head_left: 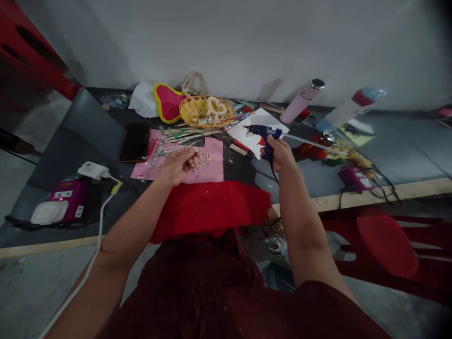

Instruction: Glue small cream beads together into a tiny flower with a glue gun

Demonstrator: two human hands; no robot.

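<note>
Glue gun (269,133) was gripped by its handle in the right hand (281,154), above white paper (267,116). Nearest lay red cloth (212,207), then a pink sheet (214,173) bearing small pale pieces (205,160); beside them the left hand (177,165) had thumb and fingers drawn together, whether pinching anything I couldn't tell. Farther back stood a yellow basket (192,111) and a pink bottle (299,103).

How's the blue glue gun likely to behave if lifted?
Probably stiff: the blue glue gun looks like molded plastic. The long pale stick jutting from its rear may catch nearby things. Its dark cord, hanging below, could drag.
</note>
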